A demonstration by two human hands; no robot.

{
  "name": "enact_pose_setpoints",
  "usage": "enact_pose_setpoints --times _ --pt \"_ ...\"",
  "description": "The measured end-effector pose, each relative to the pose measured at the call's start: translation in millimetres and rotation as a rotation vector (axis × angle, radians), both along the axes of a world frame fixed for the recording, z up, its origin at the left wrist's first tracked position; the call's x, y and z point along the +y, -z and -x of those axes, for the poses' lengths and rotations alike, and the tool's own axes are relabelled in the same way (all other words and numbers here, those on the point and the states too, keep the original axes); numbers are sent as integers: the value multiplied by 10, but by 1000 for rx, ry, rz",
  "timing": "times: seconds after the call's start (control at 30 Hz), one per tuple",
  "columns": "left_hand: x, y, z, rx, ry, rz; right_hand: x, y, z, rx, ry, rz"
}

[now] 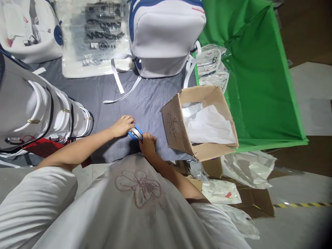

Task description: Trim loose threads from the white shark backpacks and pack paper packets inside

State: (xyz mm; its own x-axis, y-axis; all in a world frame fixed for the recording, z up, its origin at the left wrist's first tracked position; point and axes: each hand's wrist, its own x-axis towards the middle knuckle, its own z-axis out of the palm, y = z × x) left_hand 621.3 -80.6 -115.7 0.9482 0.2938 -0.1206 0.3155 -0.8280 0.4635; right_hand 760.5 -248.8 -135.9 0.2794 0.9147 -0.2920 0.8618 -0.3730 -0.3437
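Note:
A small blue object with a whitish curved band (136,132) is held low over the grey tabletop, close to my body; its exact kind is not clear. My left hand (123,126) grips its left end, fingers closed over the top. At its right end, my right hand (148,143) has its fingers curled round the edge. The fingers hide part of the object. To the right of my right hand stands an open cardboard box (173,126) with white paper (209,124) inside.
A white backpack (166,38) with loose straps stands at the back of the grey table (114,114). Beside it lie clear plastic bags (95,58). White bags with gold buckles (38,107) fill the left side. A green fabric bin (261,79) borders the right, holding plastic-wrapped items (211,65).

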Motion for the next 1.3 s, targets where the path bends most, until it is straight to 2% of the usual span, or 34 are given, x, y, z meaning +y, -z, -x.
enact_pose_setpoints --times 0.17,0.33,0.67,0.77,0.83,0.93,1.03,1.13,1.3 --pt "45 46 -21 23 5 -2 13 17 20 19 -19 11" --pt "98 72 -4 31 71 18 13 61 4 72 -6 -37" --pt "57 114 48 -78 8 206 2 1 -26 139 21 -27" --pt "55 142 67 -77 -69 273 28 -59 -2 86 -1 -29" --pt "32 197 108 -87 -178 330 80 -129 23 38 -39 -22" --pt "-65 351 184 -79 -401 483 197 -237 56 -11 -90 13" --pt "-200 526 224 -126 -541 632 301 -281 73 -1 -87 58" --pt "-292 624 231 -206 -599 668 327 -260 88 39 -55 66" --pt "-400 630 225 -284 -614 708 214 -243 105 45 -68 78"
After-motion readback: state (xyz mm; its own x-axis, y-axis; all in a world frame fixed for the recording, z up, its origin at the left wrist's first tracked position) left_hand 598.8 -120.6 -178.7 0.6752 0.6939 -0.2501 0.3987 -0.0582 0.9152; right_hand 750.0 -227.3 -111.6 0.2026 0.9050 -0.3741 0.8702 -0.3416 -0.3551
